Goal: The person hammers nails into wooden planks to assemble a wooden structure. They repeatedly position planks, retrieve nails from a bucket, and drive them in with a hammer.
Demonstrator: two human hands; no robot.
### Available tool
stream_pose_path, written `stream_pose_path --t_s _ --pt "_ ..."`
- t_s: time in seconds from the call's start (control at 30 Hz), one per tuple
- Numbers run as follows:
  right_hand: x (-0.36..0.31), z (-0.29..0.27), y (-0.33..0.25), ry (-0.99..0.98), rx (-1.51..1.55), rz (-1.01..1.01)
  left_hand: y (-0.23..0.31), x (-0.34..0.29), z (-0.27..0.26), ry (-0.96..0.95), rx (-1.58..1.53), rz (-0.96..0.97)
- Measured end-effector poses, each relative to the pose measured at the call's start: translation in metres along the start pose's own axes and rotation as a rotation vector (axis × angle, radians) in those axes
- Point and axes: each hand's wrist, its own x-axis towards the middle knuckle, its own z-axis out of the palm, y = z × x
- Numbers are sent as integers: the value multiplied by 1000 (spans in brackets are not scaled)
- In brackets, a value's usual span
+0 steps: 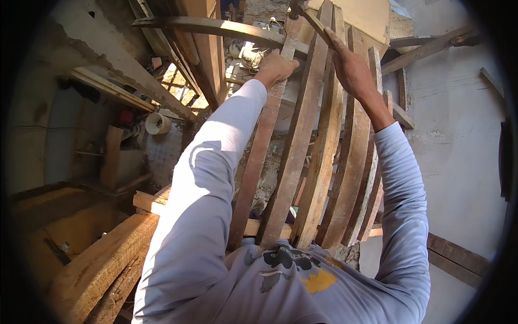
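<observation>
My right hand [353, 73] is closed round the handle of a hammer [318, 27]. Its dark head is up at the top edge of the view, over the far end of the leftmost wooden slat [261, 146]. My left hand [276, 68] grips that same slat near its far end, fingers curled over it; whether a nail is also pinched there cannot be made out. Several more long slats [302, 129] run side by side away from my chest, with gaps between them. A crosswise beam [226, 27] passes under their far ends.
Thick timbers [108, 259] lie at the lower left. Upright boards [208, 54] stand to the far left, and a white bucket [157, 123] sits well below. On the right rises a pale wall [453, 151], with a slanting pole [426, 51] beside the slats.
</observation>
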Motion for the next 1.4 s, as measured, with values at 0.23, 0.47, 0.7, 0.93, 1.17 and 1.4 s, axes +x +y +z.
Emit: stream_pose_path --t_s 0.23,0.47,0.7,0.93,1.17,1.4 --pt "46 -2 -24 181 -50 -245 7 -10 -8 21 8 0" --pt "43 23 10 -47 -138 -167 20 -15 -9 47 -42 -8" --pt "32 20 -11 230 -79 -322 7 -18 -1 101 -20 2" --pt "43 -3 -28 77 -169 -178 14 -26 -6 55 -52 -67" --pt "25 31 20 -135 -242 -153 10 -21 5 54 -69 -6" --pt "49 11 -25 417 -19 -483 13 -29 -13 42 -101 -80"
